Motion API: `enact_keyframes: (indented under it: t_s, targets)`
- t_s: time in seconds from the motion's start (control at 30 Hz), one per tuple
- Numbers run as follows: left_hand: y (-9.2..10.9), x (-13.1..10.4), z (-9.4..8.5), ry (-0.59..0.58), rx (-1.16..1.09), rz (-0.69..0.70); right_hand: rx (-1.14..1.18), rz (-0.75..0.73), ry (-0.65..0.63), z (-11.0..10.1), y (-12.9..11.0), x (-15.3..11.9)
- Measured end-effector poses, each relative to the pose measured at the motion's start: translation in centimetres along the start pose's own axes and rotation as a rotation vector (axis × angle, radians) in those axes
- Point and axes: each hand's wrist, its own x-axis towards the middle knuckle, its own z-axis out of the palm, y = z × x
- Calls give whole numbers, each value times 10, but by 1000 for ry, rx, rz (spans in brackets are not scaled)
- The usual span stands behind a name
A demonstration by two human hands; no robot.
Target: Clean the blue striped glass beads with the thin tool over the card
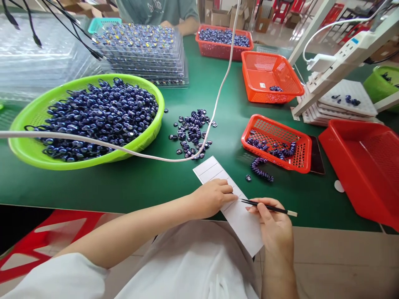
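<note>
My right hand (276, 222) is closed around black tweezers (282, 210) with a pale end, their tips pointing left. My left hand (212, 198) has its fingers curled together over a white paper strip (245, 232) with ruled lines. Its fingertips meet close to the tweezer tips; what they pinch, if anything, is too small to make out. The strip lies slanted across the table's front edge. Beyond it is a loose pile of small glossy dark-blue pieces (191, 128). A curved row of similar pieces (261, 169) and a single piece (248, 177) lie to the right.
A green basket (146, 143) heaped with dark-blue looped pieces stands left. Red baskets (307, 155) line the right. Stacked clear trays (174, 68) stand at the back, near a person (187, 23). A white cable (222, 85) hangs across the view. A power strip (352, 52) is on a post.
</note>
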Motion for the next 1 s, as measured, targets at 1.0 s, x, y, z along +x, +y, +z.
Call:
enact_keyframes:
  t_s: [1.0]
  targets:
    - [2,-26,-3,61,21,-80,-446,-80,28,23,-18,18]
